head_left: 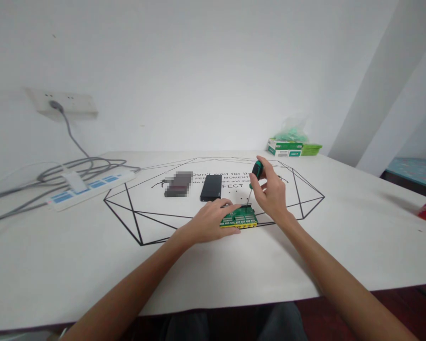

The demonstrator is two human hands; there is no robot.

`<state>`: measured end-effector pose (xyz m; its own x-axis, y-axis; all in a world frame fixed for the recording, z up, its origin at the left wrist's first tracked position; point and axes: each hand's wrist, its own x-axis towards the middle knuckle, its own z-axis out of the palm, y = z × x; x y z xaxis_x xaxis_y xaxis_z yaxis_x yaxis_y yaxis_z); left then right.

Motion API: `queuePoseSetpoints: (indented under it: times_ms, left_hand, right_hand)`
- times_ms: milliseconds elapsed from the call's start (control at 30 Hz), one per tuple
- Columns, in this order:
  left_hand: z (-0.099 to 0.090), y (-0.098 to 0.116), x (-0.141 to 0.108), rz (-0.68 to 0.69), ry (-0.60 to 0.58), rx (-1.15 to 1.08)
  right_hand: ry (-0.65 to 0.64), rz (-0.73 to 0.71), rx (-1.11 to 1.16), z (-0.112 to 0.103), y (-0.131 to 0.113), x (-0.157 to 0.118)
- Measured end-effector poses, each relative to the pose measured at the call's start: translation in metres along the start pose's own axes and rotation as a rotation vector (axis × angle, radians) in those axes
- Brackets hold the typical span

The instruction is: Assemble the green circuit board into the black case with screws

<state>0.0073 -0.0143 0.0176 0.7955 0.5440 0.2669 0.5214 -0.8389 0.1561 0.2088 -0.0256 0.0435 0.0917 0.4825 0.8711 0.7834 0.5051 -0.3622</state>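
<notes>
A green circuit board (240, 216) with a yellow front edge lies on the white table. My left hand (213, 219) grips its left side, thumb along the near edge and fingers over the top. In my right hand (270, 189) is a screwdriver (257, 169) with a green and black handle, tilted slightly, its thin shaft pointing down. The tip meets the back part of the board, by a dark strip; whether it sits in a screw is too small to tell. Just behind my left hand lies a black rectangular case (211, 187).
Left of the black case lies a pixelated dark object (179, 183). A power strip (92, 189) with coiled grey cables (81, 166) occupies the table's left side. Green and white boxes (286, 147) with a plastic bag on top stand at the back right, against the wall.
</notes>
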Motion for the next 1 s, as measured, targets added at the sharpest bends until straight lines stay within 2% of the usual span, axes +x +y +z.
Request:
queuePoseSetpoints:
  times_ms: [233, 400, 567, 733, 900, 1000]
  left_hand:
    - [-0.0013, 0.0009, 0.0001, -0.009, -0.011, 0.003]
    - [-0.0004, -0.0004, -0.0001, 0.003, -0.001, 0.003]
    - [-0.0013, 0.0008, 0.0000, -0.009, -0.008, -0.009]
    - [-0.0022, 0.0019, -0.0003, -0.010, 0.005, -0.016]
    - [-0.0026, 0.0016, 0.0001, -0.006, 0.006, -0.013]
    - [-0.0021, 0.0010, 0.0001, -0.002, -0.001, -0.013]
  right_hand:
    - [-0.026, 0.016, 0.014, -0.0008, 0.0008, 0.0005]
    - [0.019, -0.010, -0.023, -0.0005, 0.0004, 0.0015]
    - [-0.027, -0.004, 0.019, -0.0003, 0.0006, 0.0008]
    - [0.002, -0.010, -0.008, 0.0001, 0.0015, 0.0010]
    - [-0.039, -0.006, 0.015, -0.0003, 0.0010, 0.0014]
    - [-0.010, -0.007, -0.010, -0.0009, 0.0012, 0.0020]
